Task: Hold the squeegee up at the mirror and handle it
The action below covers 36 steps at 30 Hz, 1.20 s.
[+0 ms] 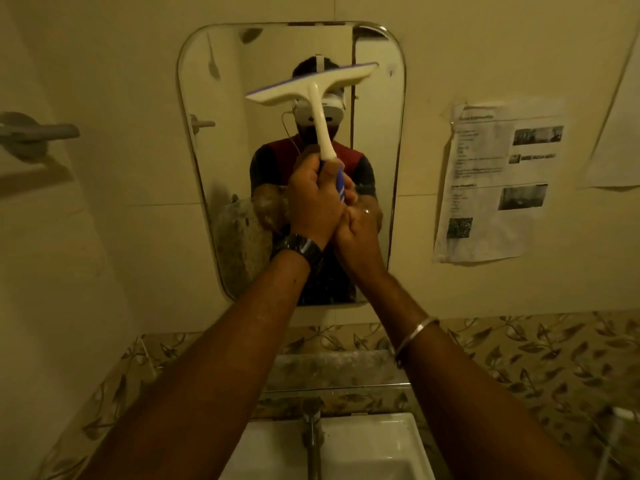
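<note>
- Left hand (313, 206) is clenched round the blue lower handle of the squeegee (317, 95); the wrist carries a dark watch (301, 249).
- Right hand (356, 230) sits just under and against the left, fingers curled at the handle's butt end. Whether it truly grasps the handle or only braces the left hand cannot be told; the left hand hides the contact.
- Squeegee is held up in front of the mirror (377, 168), blade tilted, right end higher than left. Whether the blade touches the glass is unclear.
- Risk: a tilted blade likely meets the glass on one end only, leaving streaks or skipped bands.
- Risk: both hands crowd the short handle; on a wet grip the tool could twist or slip and drop toward the tap (311, 434) and basin (398, 445) below.
- Risk: a wide sweep to the right could run off the mirror edge toward the paper notice (498, 181) on the wall and wet or tear it.
- Risk: hard two-handed pressure could stress the mirror's mounting.
</note>
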Available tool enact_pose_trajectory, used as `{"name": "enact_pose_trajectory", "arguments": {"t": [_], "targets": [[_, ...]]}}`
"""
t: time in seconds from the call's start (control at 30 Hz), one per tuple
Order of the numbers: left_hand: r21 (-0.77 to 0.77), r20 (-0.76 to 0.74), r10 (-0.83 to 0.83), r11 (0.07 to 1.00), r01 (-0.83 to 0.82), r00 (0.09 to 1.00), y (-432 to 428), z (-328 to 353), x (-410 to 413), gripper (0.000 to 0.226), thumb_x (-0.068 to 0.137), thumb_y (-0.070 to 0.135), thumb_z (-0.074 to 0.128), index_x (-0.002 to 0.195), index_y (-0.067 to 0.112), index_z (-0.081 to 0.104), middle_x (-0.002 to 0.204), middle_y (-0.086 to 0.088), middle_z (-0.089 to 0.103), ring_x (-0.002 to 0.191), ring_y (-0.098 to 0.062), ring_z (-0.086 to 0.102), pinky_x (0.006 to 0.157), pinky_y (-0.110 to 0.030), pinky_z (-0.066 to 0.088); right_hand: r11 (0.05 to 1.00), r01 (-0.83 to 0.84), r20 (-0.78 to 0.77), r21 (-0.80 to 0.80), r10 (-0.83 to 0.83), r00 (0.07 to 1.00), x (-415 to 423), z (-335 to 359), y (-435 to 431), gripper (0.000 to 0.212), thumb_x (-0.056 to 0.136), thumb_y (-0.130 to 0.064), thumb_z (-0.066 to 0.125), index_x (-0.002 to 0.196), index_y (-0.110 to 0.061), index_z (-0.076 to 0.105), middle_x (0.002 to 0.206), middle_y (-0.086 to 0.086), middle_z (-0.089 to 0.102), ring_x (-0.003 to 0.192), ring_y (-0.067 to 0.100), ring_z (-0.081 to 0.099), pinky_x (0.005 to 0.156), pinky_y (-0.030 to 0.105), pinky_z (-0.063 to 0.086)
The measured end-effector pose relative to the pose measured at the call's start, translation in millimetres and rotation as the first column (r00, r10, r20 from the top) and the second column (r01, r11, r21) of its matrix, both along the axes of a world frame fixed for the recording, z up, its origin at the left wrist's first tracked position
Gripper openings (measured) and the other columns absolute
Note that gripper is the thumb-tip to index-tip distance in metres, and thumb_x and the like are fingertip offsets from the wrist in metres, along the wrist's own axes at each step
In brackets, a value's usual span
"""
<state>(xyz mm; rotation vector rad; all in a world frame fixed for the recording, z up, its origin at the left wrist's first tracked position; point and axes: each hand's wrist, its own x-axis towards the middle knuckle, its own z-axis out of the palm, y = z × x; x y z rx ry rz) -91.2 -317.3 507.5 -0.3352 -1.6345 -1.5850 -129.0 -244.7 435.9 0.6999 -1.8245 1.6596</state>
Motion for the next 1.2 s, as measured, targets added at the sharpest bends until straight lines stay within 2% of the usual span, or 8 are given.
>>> {"name": "enact_pose_trajectory", "arguments": {"t": [0.1, 0.27, 0.37, 0.43, 0.57, 0.87, 1.03, 1.2], "targets": [[0.023, -0.006, 0.069, 0.997, -0.069, 0.998, 0, 20, -8, 0.025, 0.107, 0.019, 0.053, 0.108, -0.002, 0.067, 0.082, -0.008, 0.071, 0.061, -0.002, 0.067, 0.058, -0.015, 0.055, 0.998, 0.049, -0.038, 0.042, -0.047, 0.998, -1, 26, 3, 0.046, 0.107, -0.012, 0.045, 0.065, -0.028, 0.053, 0.054, -0.013, 0.055, 0.048, 0.007, 0.050, 0.050, 0.028, 0.046], [-0.004, 0.056, -0.004, 1.000, 0.004, 0.998, 12, -8, -20, 0.020, 0.106, 0.021, 0.055, 0.109, 0.004, 0.066, 0.090, -0.017, 0.071, 0.066, -0.015, 0.069, 0.059, -0.031, 0.061, 1.000, 0.010, 0.120, -0.006, -0.009, 0.993, -14, -13, 5, 0.026, 0.104, -0.023, 0.050, 0.083, -0.018, 0.063, 0.074, 0.008, 0.066, 0.065, 0.036, 0.063, 0.058, 0.049, 0.055], [-0.027, 0.150, -0.029, 0.999, 0.033, 0.988, 22, -48, -26, 0.022, 0.106, 0.024, 0.056, 0.101, 0.004, 0.065, 0.084, -0.021, 0.069, 0.062, -0.021, 0.065, 0.058, -0.036, 0.061, 0.998, 0.048, 0.234, -0.028, -0.040, 0.971, -7, -52, 9, 0.033, 0.101, -0.026, 0.053, 0.078, -0.005, 0.065, 0.066, 0.011, 0.065, 0.055, 0.019, 0.060, 0.049, 0.033, 0.047], [-0.034, 0.220, -0.035, 0.998, 0.044, 0.975, 25, -74, -25, 0.021, 0.105, 0.024, 0.056, 0.098, 0.006, 0.065, 0.082, -0.020, 0.069, 0.062, -0.022, 0.065, 0.060, -0.037, 0.061, 0.998, 0.053, 0.305, -0.035, -0.040, 0.952, 0, -80, 11, 0.036, 0.104, -0.022, 0.053, 0.071, -0.013, 0.064, 0.059, -0.003, 0.062, 0.051, 0.006, 0.056, 0.050, 0.023, 0.041], [-0.068, 0.323, -0.002, 0.997, 0.025, 0.946, 26, -117, -11, 0.016, 0.105, 0.021, 0.056, 0.101, 0.010, 0.066, 0.083, -0.014, 0.070, 0.062, -0.014, 0.065, 0.061, -0.031, 0.062, 0.997, 0.035, 0.378, -0.067, -0.007, 0.926, 15, -123, 9, 0.038, 0.098, -0.033, 0.051, 0.068, -0.012, 0.061, 0.059, -0.001, 0.059, 0.053, 0.011, 0.054, 0.052, 0.032, 0.042], [-0.065, 0.154, -0.079, 0.994, 0.090, 0.985, 28, -52, 5, 0.025, 0.106, 0.027, 0.054, 0.103, 0.004, 0.063, 0.084, -0.016, 0.069, 0.067, -0.023, 0.068, 0.065, -0.042, 0.064, 0.993, 0.048, 0.167, -0.106, -0.030, 0.986, 20, -64, 19, 0.040, 0.107, -0.026, 0.044, 0.071, -0.015, 0.058, 0.065, 0.013, 0.061, 0.057, 0.037, 0.057, 0.052, 0.047, 0.048], [-0.092, 0.182, -0.062, 0.993, 0.080, 0.981, 29, -34, -6, 0.021, 0.106, 0.023, 0.056, 0.104, 0.004, 0.064, 0.081, -0.016, 0.068, 0.061, -0.022, 0.065, 0.060, -0.039, 0.062, 0.987, 0.066, 0.177, -0.145, -0.040, 0.983, 10, -51, 10, 0.044, 0.107, -0.017, 0.045, 0.064, -0.022, 0.053, 0.059, 0.003, 0.055, 0.052, 0.022, 0.049, 0.051, 0.039, 0.041], [-0.183, 0.254, -0.008, 0.981, 0.056, 0.967, 22, -75, -13, 0.016, 0.105, 0.022, 0.058, 0.100, 0.008, 0.064, 0.083, -0.020, 0.068, 0.060, -0.021, 0.063, 0.060, -0.041, 0.063, 0.976, 0.022, 0.290, -0.215, 0.042, 0.956, 14, -90, -1, 0.039, 0.105, -0.010, 0.047, 0.067, -0.011, 0.057, 0.058, 0.000, 0.056, 0.052, 0.014, 0.050, 0.048, 0.025, 0.040]]}}
